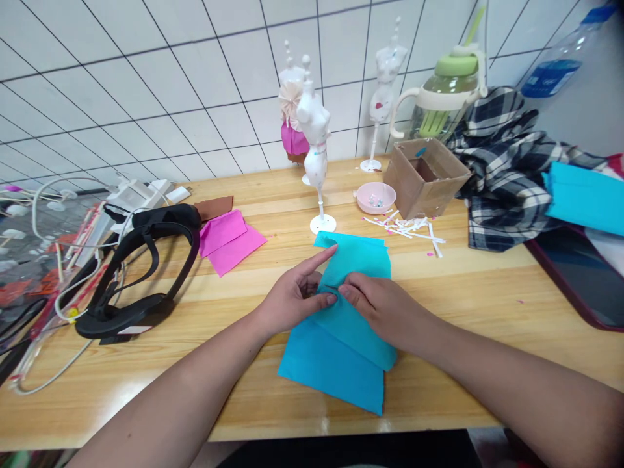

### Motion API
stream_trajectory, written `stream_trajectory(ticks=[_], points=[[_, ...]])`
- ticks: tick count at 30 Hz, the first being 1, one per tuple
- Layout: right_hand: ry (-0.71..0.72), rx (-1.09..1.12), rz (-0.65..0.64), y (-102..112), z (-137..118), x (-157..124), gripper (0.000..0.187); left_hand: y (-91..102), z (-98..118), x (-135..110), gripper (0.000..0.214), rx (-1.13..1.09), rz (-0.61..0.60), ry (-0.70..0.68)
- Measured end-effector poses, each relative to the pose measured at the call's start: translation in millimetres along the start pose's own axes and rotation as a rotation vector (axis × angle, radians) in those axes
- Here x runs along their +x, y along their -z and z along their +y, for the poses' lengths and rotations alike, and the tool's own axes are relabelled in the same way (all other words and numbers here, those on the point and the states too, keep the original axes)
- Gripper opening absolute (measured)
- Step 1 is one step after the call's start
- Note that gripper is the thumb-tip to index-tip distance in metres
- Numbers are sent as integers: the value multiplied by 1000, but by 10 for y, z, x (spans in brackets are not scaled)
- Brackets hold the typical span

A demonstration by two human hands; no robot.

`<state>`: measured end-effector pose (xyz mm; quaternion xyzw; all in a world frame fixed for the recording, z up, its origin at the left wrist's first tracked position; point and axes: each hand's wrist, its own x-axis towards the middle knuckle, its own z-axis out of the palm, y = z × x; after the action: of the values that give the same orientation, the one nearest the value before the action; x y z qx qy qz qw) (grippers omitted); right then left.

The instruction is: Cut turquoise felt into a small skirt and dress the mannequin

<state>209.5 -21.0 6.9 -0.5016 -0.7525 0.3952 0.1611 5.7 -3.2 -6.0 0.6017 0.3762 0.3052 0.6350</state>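
No text is showing legibly — the blue label (550,78) on the bottle (569,53) is bearing white marks, too blurred to read.

The left grip (295,296) holds blue paper (341,335) over the counter (453,286), the right grip (377,302) touching it; a white mannequin (316,143) stands beyond.

A matte turquoise sheet (363,259), with a narrow strip along its far edge and a curled near-right corner, lies slanted over the worktop (487,286) under the left hand (291,296) and right hand (377,304). Beneath it, a bluer layer (336,374) extends nearer; any join is hidden. Between the hands shows a thin dark item (330,286), too small to identify.
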Motion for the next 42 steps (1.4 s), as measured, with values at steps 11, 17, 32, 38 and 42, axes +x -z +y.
stream_trajectory(ticks=[11, 17, 32, 38, 42], points=[[-9, -28, -11, -2, -17, -8, 33, -13, 7, -3, 85, 8, -19, -9], [-21, -43, -19, 8, -20, -6, 33, 3, -6, -3, 85, 53, -6, -2], [-10, -1, -31, -1, -54, -19, 31, -21, 14, -7, 82, 103, -30, -43], [-14, -20, -31, 8, -52, -26, 31, -11, 8, -5, 83, 136, -39, -44], [-21, -33, -32, -9, -41, -23, 32, -12, 5, -4, 82, 174, -29, -42]])
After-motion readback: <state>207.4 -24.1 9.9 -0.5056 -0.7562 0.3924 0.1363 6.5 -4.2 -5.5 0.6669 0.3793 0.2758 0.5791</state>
